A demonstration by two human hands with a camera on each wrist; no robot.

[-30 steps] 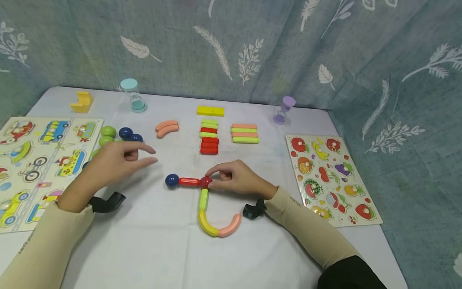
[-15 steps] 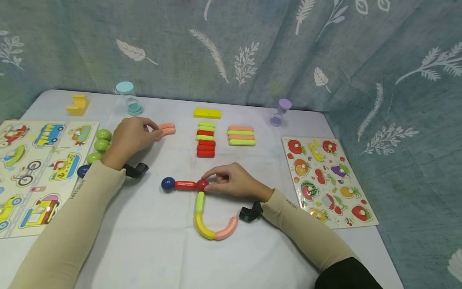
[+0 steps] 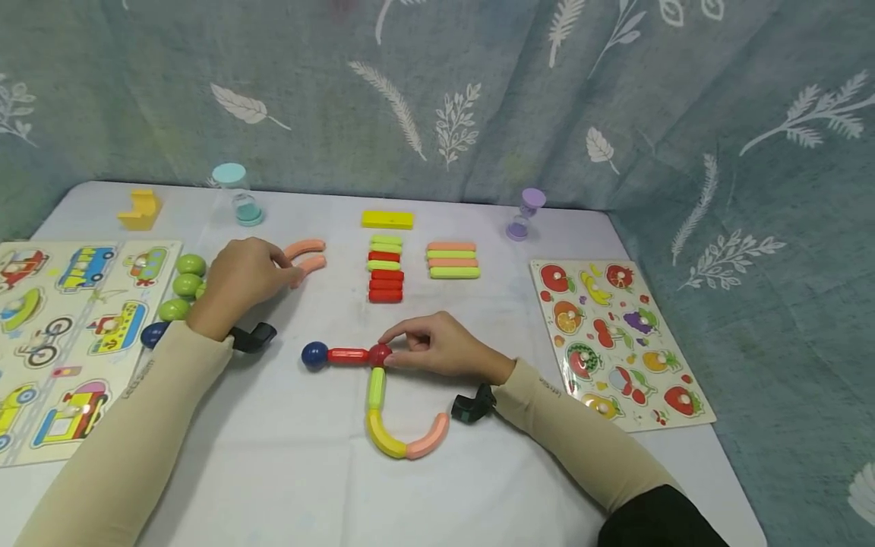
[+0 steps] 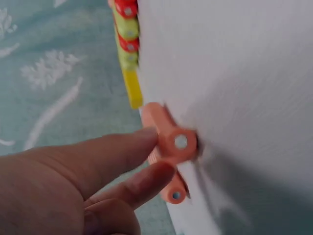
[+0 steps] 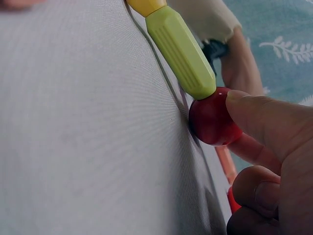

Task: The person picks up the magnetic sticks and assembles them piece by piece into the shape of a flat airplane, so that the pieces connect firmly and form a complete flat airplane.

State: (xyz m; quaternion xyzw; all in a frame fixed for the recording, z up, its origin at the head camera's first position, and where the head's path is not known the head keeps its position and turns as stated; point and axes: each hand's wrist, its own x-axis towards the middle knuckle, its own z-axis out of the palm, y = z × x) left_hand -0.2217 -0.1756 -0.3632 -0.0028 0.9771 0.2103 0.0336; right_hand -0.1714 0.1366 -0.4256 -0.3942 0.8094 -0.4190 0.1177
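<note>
My left hand (image 3: 246, 277) pinches one end of a curved peach stick (image 3: 313, 264) between thumb and finger; the stick's round metal end shows in the left wrist view. A second curved peach stick (image 3: 304, 248) lies just behind it, spread apart at an angle. With thumb and fingertips my right hand (image 3: 440, 346) holds a red ball (image 5: 214, 117) at the table surface. From that ball a red stick (image 3: 348, 355) runs left to a blue ball (image 3: 314, 355). Toward me, a light green stick (image 5: 181, 54), a curved yellow stick (image 3: 384, 437) and another curved peach stick (image 3: 428, 438) form a hook.
Short red and green sticks (image 3: 386, 276) and longer peach and green sticks (image 3: 454, 262) lie in rows behind. Green balls (image 3: 191, 264) sit beside a vehicle puzzle board (image 3: 102, 289). A fruit puzzle board (image 3: 649, 365) lies right; two sand timers (image 3: 247, 209) stand at the back.
My left hand has moved forward and right from above the balls to the curved peach sticks and taken hold of one. The two sticks have spread apart. My right hand stays on the red ball.
</note>
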